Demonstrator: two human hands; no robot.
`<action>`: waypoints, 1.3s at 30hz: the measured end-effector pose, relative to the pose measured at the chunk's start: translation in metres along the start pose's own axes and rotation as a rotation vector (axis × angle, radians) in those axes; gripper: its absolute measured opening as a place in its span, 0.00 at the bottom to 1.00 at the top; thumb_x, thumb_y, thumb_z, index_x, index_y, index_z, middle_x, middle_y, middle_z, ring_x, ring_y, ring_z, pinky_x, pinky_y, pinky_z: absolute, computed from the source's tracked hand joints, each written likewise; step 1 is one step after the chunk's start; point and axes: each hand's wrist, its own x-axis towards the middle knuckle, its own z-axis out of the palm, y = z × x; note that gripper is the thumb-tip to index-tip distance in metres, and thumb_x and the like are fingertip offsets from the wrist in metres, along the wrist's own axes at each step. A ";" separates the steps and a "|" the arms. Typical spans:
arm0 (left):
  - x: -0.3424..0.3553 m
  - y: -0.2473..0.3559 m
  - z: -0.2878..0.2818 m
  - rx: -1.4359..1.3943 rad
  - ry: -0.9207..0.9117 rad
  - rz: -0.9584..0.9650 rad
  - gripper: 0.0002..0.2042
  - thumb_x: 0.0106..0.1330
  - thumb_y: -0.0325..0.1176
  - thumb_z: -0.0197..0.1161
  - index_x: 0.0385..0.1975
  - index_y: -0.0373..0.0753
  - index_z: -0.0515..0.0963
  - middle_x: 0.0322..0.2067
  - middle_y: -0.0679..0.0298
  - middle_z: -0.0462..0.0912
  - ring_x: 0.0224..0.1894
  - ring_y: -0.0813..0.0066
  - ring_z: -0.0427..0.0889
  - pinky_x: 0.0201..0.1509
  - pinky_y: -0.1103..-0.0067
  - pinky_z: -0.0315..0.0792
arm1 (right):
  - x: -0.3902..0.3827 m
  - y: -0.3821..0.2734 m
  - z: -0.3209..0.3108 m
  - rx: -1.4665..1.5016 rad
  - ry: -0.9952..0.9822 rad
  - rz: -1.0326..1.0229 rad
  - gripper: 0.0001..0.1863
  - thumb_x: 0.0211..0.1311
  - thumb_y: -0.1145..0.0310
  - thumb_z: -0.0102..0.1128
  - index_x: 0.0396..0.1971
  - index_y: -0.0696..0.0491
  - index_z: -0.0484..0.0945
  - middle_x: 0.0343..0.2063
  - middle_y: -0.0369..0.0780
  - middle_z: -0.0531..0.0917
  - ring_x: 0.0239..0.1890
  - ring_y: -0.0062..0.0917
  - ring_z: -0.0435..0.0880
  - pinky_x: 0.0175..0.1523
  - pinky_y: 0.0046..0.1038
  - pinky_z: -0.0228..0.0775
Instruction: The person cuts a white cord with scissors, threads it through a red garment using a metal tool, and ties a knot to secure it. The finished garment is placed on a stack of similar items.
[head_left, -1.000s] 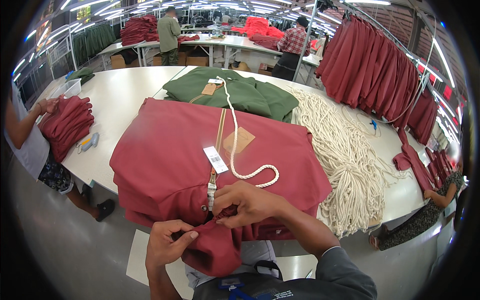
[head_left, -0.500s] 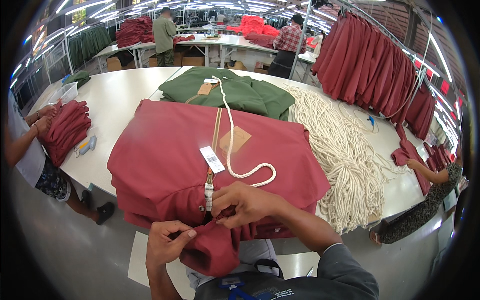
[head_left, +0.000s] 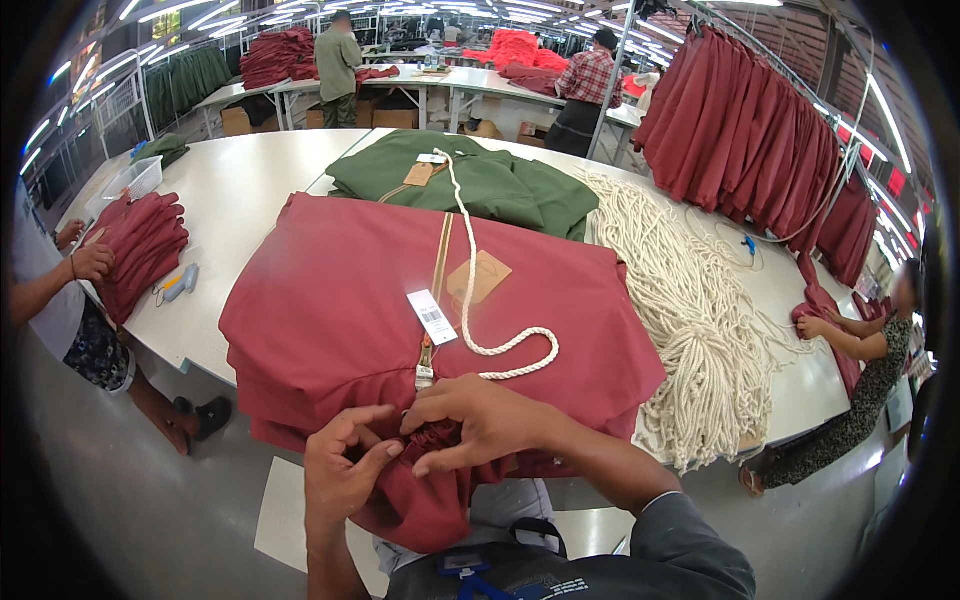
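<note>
A maroon jacket [head_left: 330, 290] lies spread on the table before me, its hood part bunched at the table's near edge. My left hand [head_left: 345, 470] pinches a fold of this hood part between thumb and fingers. Just beside it, my right hand [head_left: 485, 425] grips the gathered cloth, its fingertips partly hidden in the folds. From the collar up runs a brass-coloured zipper [head_left: 441, 255]. A white barcode tag [head_left: 432, 316] and a brown card tag [head_left: 482, 275] lie by it. One thick white cord [head_left: 512, 372] curls loosely across the jacket.
Behind the jacket lies a green garment [head_left: 500, 190]. A large heap of cream cords [head_left: 690, 310] covers the table's right part. Maroon garments [head_left: 740, 130] hang on a rail at right. At left, a person's hands touch a maroon stack [head_left: 145, 245]; another person handles maroon cloth [head_left: 822, 300] at right.
My left hand has moved up and right, closer to my right hand, at the gathered cloth. The whole view has shifted slightly. The left person's hand has moved on the maroon stack.
</note>
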 end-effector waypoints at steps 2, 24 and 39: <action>0.000 0.001 0.007 -0.010 0.057 -0.008 0.21 0.60 0.21 0.74 0.54 0.31 0.80 0.22 0.67 0.82 0.27 0.88 0.77 0.34 0.87 0.69 | 0.000 0.001 0.007 -0.091 0.054 0.001 0.12 0.53 0.67 0.76 0.32 0.56 0.82 0.25 0.41 0.79 0.27 0.34 0.79 0.31 0.35 0.68; -0.004 0.019 -0.005 0.125 -0.073 0.032 0.24 0.62 0.16 0.64 0.60 0.33 0.77 0.30 0.64 0.87 0.33 0.85 0.81 0.41 0.85 0.73 | -0.002 -0.009 0.017 -0.279 0.135 -0.043 0.14 0.55 0.59 0.76 0.30 0.52 0.82 0.23 0.37 0.77 0.27 0.34 0.77 0.35 0.36 0.68; -0.020 0.019 -0.024 0.236 -0.043 0.008 0.13 0.59 0.17 0.64 0.44 0.30 0.84 0.28 0.61 0.87 0.31 0.82 0.82 0.38 0.83 0.75 | -0.007 -0.003 0.018 -0.212 0.174 -0.020 0.12 0.52 0.64 0.76 0.26 0.50 0.79 0.23 0.33 0.77 0.26 0.30 0.77 0.39 0.33 0.64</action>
